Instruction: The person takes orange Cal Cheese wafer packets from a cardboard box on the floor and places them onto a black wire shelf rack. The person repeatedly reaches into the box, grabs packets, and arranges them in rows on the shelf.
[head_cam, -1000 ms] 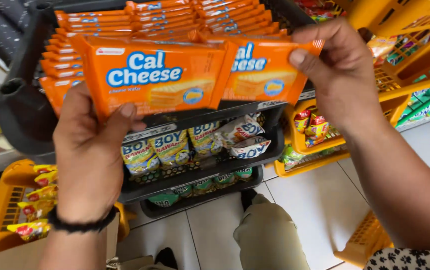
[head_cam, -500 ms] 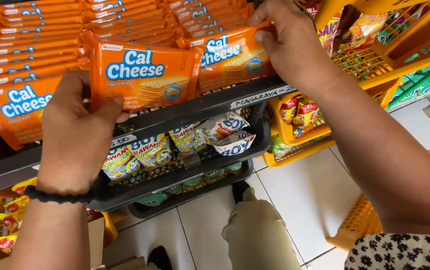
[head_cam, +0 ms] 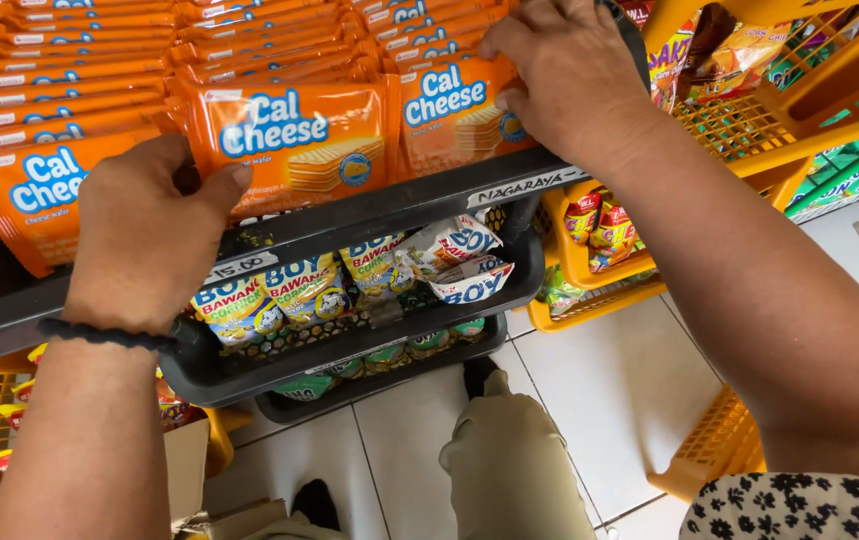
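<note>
Wafer packs (head_cam: 295, 145), orange, are standing in rows in the black top tray (head_cam: 370, 215) | left hand (head_cam: 145, 235) is gripping the front pack, right hand (head_cam: 570, 80) pressing the next pack (head_cam: 450, 110) | both hands sitting deeper in than before | snack bags (head_cam: 270, 290), possibly corn, are filling the lower tray (head_cam: 350, 340) | yellow baskets (head_cam: 770, 110) right.

Orange wafer packets (head_cam: 290, 145) above white shelf labels (head_cam: 528, 187).

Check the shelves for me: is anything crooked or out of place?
Mostly tidy: the orange wafer packs stand in even rows, with the left hand and right hand on the front ones. One white snack bag on the lower shelf lies tilted across its upright neighbours.
</note>
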